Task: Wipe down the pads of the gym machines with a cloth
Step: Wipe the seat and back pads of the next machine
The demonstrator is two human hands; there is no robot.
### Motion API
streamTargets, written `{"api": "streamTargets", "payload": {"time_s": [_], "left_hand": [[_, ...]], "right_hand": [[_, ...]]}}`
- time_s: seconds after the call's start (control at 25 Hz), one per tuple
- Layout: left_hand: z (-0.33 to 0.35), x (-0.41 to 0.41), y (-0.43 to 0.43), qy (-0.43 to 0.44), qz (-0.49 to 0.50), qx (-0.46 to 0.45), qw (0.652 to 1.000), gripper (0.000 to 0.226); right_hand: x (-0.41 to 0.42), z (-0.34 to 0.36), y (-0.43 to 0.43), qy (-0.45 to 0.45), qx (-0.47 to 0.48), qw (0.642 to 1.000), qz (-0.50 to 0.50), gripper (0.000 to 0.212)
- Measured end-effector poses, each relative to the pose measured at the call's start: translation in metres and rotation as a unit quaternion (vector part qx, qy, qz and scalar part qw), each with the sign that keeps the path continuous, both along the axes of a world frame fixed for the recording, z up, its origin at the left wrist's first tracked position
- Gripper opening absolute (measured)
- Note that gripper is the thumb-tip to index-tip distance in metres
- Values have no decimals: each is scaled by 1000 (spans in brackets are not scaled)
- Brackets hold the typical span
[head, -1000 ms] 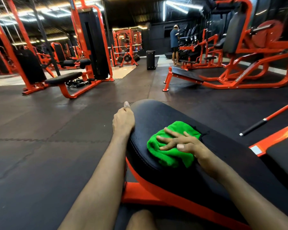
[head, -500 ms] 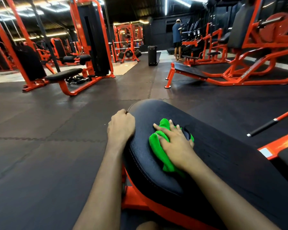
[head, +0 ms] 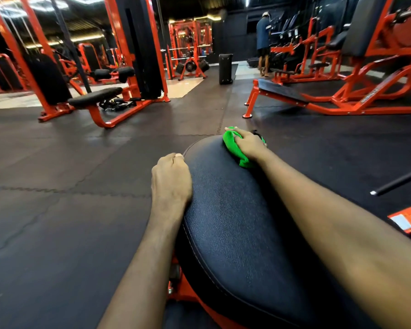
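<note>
Green cloth (head: 235, 148) at the far end of the black pad (head: 223, 233), under my right hand (head: 249, 144).

My right hand bends its fingers over the cloth and covers most of it; the cloth's far part goes behind the pad's edge, out of sight. My left hand (head: 171, 179) grips the pad's left edge with curled fingers, the tips hidden. The two hands are apart. One cloth, one pad, its near end cut off by the frame. Dark floor mat (head: 81, 210) lies open on the left. One person (head: 263, 39) stands far off, by the machines (head: 365, 67).
</note>
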State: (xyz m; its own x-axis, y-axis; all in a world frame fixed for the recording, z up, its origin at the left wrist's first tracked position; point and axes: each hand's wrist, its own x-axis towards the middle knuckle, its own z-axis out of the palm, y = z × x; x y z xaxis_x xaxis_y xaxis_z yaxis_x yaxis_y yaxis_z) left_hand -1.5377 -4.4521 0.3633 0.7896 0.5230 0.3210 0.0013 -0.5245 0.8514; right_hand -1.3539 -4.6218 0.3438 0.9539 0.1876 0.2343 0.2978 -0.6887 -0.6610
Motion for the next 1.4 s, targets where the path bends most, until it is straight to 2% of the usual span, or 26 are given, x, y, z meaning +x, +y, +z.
{"api": "streamTargets", "payload": {"time_s": [0.08, 0.2, 0.32, 0.44, 0.56, 0.64, 0.8, 0.88, 1.0, 1.12, 1.28, 1.4], "left_hand": [[2, -3, -3, -12, 13, -11, 1000, 33], [11, -23, -6, -34, 62, -23, 997, 38], [5, -41, 5, -34, 82, -23, 996, 38], [2, -56, 23, -60, 61, -44, 995, 42], [4, -58, 36, -69, 50, -32, 996, 42], [5, -59, 30, -68, 45, -36, 996, 44], [-12, -68, -10, -92, 104, 3, 990, 46], [-18, -73, -21, -149, 126, -30, 980, 42], [-19, -71, -20, -187, 142, -51, 971, 38], [-13, -80, -26, -201, 148, -34, 968, 36], [-11, -87, -21, -154, 147, 24, 977, 36], [-7, -83, -11, -117, 124, 46, 984, 37]], "right_hand": [[-32, -7, -5, -21, 44, 997, 63, 38], [-124, -16, -21, -49, 104, 979, 167, 32], [-217, -19, -38, -91, 103, 965, 221, 33], [-261, -17, -38, -150, 43, 960, 232, 36], [-246, 3, -9, -193, -82, 965, 159, 51], [-205, 15, 15, -173, -119, 969, 127, 48], [-115, 37, 51, -71, -35, 994, 80, 38], [-102, 38, 55, -52, -25, 996, 62, 32], [-119, 37, 46, -81, -37, 993, 74, 28], [-156, 35, 33, -110, -59, 985, 122, 28], [-216, 27, 9, -156, -75, 969, 178, 26], [-243, 15, -3, -172, -75, 961, 202, 34]]}}
